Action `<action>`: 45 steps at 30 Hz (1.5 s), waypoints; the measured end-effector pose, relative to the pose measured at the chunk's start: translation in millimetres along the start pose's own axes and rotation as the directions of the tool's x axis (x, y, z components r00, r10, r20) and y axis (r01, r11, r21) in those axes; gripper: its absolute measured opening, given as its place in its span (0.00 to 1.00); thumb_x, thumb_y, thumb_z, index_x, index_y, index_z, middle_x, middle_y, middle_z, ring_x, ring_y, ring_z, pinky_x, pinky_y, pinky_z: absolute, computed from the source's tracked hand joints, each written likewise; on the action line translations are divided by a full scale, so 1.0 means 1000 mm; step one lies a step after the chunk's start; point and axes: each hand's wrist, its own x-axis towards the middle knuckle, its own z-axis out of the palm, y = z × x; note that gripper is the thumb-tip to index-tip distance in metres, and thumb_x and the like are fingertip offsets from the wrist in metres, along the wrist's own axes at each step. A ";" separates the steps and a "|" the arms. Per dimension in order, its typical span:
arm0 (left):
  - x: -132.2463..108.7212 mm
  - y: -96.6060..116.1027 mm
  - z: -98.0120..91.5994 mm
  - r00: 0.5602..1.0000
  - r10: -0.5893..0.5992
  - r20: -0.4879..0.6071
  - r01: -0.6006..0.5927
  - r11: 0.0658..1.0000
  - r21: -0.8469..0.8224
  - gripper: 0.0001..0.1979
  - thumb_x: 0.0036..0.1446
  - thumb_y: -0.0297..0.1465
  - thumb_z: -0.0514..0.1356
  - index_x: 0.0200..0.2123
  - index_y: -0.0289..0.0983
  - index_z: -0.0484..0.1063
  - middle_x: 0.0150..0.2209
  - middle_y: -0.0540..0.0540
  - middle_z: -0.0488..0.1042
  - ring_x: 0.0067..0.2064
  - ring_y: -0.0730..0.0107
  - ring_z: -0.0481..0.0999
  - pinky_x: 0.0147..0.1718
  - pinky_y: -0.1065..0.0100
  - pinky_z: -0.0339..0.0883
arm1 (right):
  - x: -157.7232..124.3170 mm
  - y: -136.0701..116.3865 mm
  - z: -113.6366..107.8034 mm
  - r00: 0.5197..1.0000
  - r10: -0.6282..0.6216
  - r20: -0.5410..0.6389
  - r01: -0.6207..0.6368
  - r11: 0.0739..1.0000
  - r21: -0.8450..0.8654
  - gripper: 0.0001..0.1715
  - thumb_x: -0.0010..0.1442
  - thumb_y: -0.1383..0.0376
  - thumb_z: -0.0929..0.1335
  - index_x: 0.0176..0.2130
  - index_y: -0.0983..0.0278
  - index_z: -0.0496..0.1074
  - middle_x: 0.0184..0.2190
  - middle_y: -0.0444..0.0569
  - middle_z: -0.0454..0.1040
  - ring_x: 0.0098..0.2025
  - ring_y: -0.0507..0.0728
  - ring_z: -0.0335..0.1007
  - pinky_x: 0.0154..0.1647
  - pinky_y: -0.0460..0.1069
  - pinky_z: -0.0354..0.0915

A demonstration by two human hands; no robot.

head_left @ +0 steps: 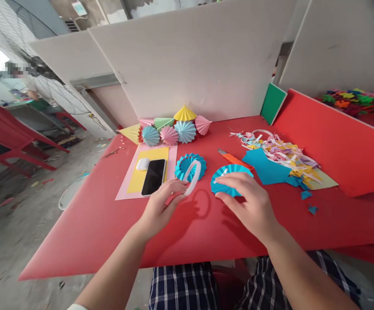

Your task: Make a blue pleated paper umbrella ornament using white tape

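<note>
My left hand (162, 204) is closed around a white tape roll (193, 175), held upright just above the red table (109, 232). My right hand (249, 200) rests with fingers spread on a pleated blue paper fan disc (227, 177) that has a white strip across it. A second blue pleated disc (187, 164) lies behind the tape roll. An orange utility knife (233, 159) lies beyond the right hand.
A black phone (153, 176) and white earbud case (142, 164) lie on yellow and pink sheets (131, 185). Folded paper fans (174, 129) line the back board. A blue sheet (266, 168) and paper scraps (286, 155) sit right. A person stands far left.
</note>
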 end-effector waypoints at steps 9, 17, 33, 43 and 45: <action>0.017 -0.012 0.056 0.966 0.257 -0.003 -0.253 0.955 0.156 0.10 0.58 0.20 0.52 0.39 0.40 0.65 0.39 0.47 0.76 0.44 0.71 0.74 0.55 0.59 0.60 | 0.000 0.015 0.007 0.998 -0.032 -0.053 0.027 0.996 -0.090 0.27 0.57 0.65 0.68 0.56 0.56 0.64 0.43 0.51 0.73 0.46 0.57 0.70 0.45 0.54 0.70; 0.016 -0.019 0.055 0.945 0.321 -0.067 -0.287 0.908 0.305 0.06 0.58 0.24 0.54 0.38 0.39 0.67 0.35 0.46 0.77 0.43 0.67 0.76 0.51 0.58 0.65 | 0.003 0.013 0.011 0.999 -0.021 -0.031 0.018 0.994 -0.108 0.13 0.57 0.67 0.68 0.44 0.58 0.72 0.38 0.50 0.75 0.41 0.56 0.71 0.43 0.53 0.70; 0.006 -0.011 0.063 0.998 -0.045 -0.031 0.039 0.985 -0.167 0.14 0.60 0.26 0.52 0.48 0.40 0.55 0.32 0.48 0.73 0.37 0.70 0.75 0.44 0.61 0.67 | -0.003 0.031 0.013 0.991 0.080 -0.107 -0.098 0.980 -0.174 0.05 0.58 0.67 0.67 0.32 0.59 0.65 0.31 0.46 0.72 0.39 0.55 0.69 0.41 0.52 0.66; 0.015 -0.010 0.060 0.965 -0.236 -0.115 0.220 0.966 -0.137 0.05 0.58 0.30 0.54 0.38 0.38 0.68 0.35 0.46 0.76 0.36 0.70 0.76 0.38 0.66 0.70 | -0.001 0.023 0.008 0.997 0.031 -0.067 -0.040 0.990 -0.133 0.06 0.56 0.69 0.68 0.34 0.59 0.65 0.32 0.46 0.72 0.40 0.56 0.69 0.42 0.53 0.67; 0.016 -0.010 0.059 0.958 -0.263 -0.111 0.245 0.957 -0.153 0.05 0.58 0.30 0.55 0.37 0.38 0.69 0.34 0.47 0.76 0.36 0.70 0.76 0.38 0.66 0.70 | -0.002 0.023 0.008 0.997 0.035 -0.064 -0.044 0.989 -0.142 0.06 0.56 0.69 0.68 0.36 0.59 0.67 0.33 0.46 0.73 0.42 0.56 0.70 0.43 0.54 0.68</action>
